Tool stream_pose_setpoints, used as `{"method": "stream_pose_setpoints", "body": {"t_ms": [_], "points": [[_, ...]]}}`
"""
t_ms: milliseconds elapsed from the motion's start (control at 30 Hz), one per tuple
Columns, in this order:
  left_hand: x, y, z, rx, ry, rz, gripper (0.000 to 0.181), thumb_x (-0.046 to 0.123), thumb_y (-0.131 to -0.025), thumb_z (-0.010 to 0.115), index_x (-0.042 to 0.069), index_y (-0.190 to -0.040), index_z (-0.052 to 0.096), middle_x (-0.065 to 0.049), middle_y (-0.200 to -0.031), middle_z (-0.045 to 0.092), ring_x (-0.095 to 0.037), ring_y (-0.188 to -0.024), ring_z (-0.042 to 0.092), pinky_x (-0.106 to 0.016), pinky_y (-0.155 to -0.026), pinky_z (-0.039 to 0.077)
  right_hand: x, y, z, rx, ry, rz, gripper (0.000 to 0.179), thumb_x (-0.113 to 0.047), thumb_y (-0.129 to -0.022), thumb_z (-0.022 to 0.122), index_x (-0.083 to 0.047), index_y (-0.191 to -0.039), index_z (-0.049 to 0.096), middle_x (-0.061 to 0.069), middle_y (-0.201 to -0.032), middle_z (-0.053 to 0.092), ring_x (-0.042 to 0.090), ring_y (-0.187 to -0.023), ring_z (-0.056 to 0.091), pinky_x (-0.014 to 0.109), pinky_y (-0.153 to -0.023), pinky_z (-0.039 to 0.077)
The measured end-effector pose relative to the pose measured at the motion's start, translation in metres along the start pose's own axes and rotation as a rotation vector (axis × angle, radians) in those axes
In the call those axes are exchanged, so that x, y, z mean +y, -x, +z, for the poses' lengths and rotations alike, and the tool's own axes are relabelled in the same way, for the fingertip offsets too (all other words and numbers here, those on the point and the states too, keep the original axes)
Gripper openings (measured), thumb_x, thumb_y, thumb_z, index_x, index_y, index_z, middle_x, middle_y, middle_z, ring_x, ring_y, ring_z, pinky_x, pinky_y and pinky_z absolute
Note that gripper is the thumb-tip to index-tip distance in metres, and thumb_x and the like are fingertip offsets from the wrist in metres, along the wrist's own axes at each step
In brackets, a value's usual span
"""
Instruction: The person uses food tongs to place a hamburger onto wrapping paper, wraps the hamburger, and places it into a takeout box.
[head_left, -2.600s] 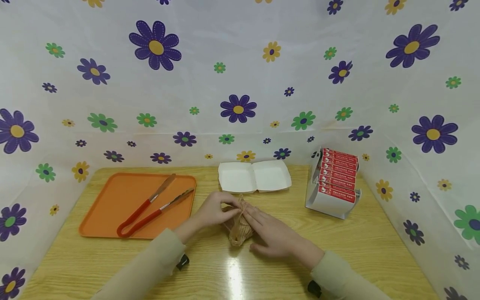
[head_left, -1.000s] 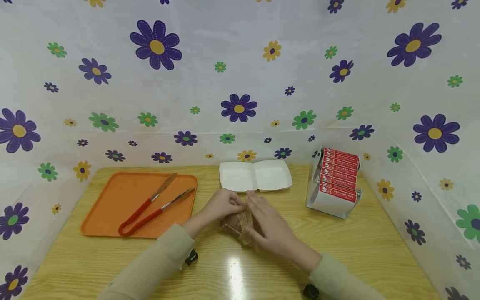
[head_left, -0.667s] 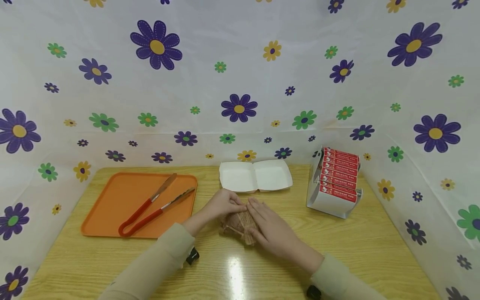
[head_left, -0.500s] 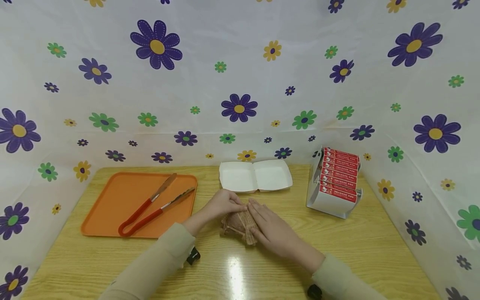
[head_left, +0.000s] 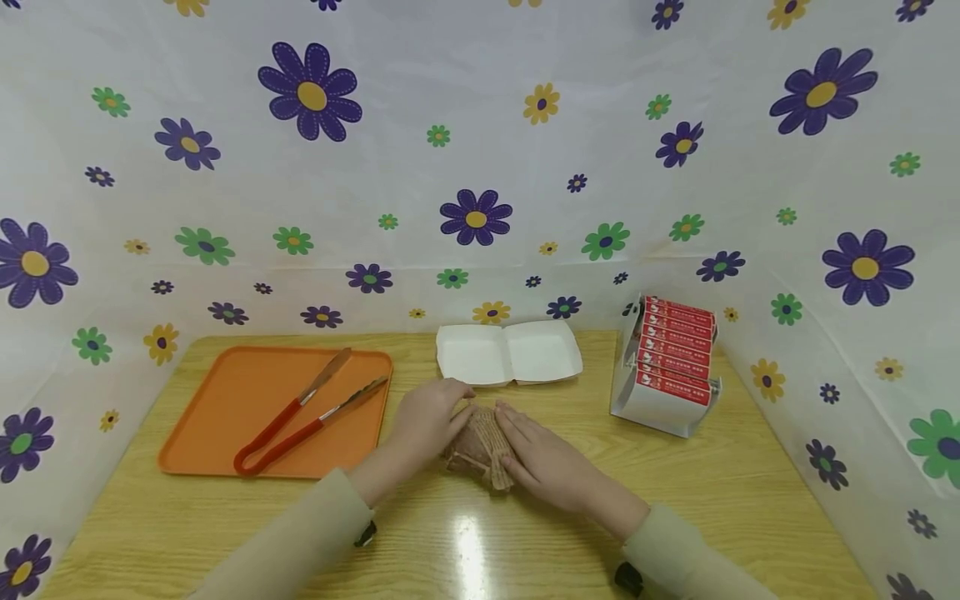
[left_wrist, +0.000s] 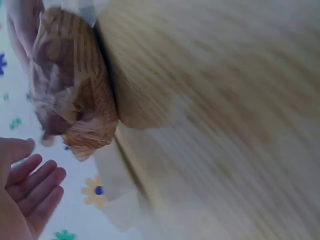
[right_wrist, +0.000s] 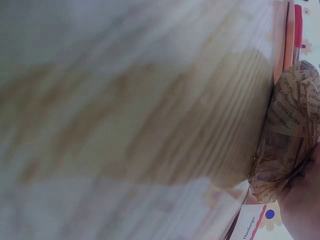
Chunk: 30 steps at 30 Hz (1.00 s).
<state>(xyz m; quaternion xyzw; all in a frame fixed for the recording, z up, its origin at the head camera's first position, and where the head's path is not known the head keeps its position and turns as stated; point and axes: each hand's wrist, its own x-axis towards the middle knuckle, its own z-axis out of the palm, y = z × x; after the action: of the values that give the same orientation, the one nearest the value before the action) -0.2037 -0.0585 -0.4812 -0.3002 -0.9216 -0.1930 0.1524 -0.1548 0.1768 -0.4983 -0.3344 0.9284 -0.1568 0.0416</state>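
Observation:
A paper-wrapped bundle (head_left: 480,450) lies on the table between the two hands. Its brown printed paper is creased, and what it wraps is hidden. My right hand (head_left: 551,467) rests along the bundle's right side, fingers stretched forward; the right wrist view also has the right hand (right_wrist: 304,200) against the paper. At the bundle's left is my left hand (head_left: 423,425). In the left wrist view, a small gap separates the left hand (left_wrist: 30,185) from the bundle (left_wrist: 75,85), with its fingers relaxed and nothing in them.
Behind the bundle lies an unfolded white clamshell box (head_left: 510,354). Red-handled tongs (head_left: 281,437) rest on an orange tray (head_left: 217,408) at the left. Several nested white boxes with red labels (head_left: 671,367) stand at the right. A flowered sheet (head_left: 397,167) surrounds the table.
The left hand has let go of the paper's top edge and moved slightly left. Over the earlier frames the bundle turned and its paper was folded down. The right hand stays against it.

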Motion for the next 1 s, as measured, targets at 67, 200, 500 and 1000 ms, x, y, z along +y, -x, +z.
{"method": "stream_pose_setpoints", "body": {"t_ms": [67,200,500,1000], "points": [[0.003,0.011,-0.005,0.041,-0.088,0.153,0.024,0.025,-0.096,0.081,0.009,-0.113,0.079,-0.005,-0.110,0.082,-0.020,-0.099,0.080,-0.033,-0.084,0.067,0.000,0.000,0.001,-0.003,-0.005,0.004,0.068,-0.030,-0.113,0.047,0.009,-0.164,0.024,0.025,-0.173,0.025,0.039,-0.161,0.030,0.054,-0.131,0.032],[0.010,0.031,-0.006,-0.037,-0.192,0.369,0.047,0.035,-0.102,0.071,0.001,-0.134,0.071,-0.014,-0.137,0.073,-0.026,-0.128,0.071,-0.038,-0.109,0.058,0.000,-0.001,0.001,0.000,-0.009,0.008,0.068,-0.029,-0.113,0.046,0.010,-0.164,0.023,0.025,-0.174,0.024,0.040,-0.161,0.030,0.054,-0.131,0.031],[0.016,0.049,0.011,-0.342,-0.222,0.370,0.077,0.053,-0.112,0.043,-0.002,-0.164,0.033,-0.019,-0.173,0.029,-0.031,-0.163,0.029,-0.041,-0.133,0.029,-0.001,-0.001,0.002,-0.029,-0.077,0.026,0.068,-0.030,-0.114,0.043,0.008,-0.165,0.019,0.024,-0.176,0.017,0.040,-0.163,0.024,0.055,-0.132,0.026],[0.020,0.051,0.008,-0.367,-0.185,0.365,0.096,0.068,-0.104,0.048,-0.002,-0.166,0.027,-0.021,-0.175,0.025,-0.034,-0.164,0.026,-0.042,-0.133,0.030,0.010,0.011,-0.004,0.136,-0.297,0.125,0.067,-0.026,-0.110,0.058,-0.004,-0.167,0.030,0.022,-0.169,0.037,0.044,-0.155,0.039,0.063,-0.128,0.032]]}}
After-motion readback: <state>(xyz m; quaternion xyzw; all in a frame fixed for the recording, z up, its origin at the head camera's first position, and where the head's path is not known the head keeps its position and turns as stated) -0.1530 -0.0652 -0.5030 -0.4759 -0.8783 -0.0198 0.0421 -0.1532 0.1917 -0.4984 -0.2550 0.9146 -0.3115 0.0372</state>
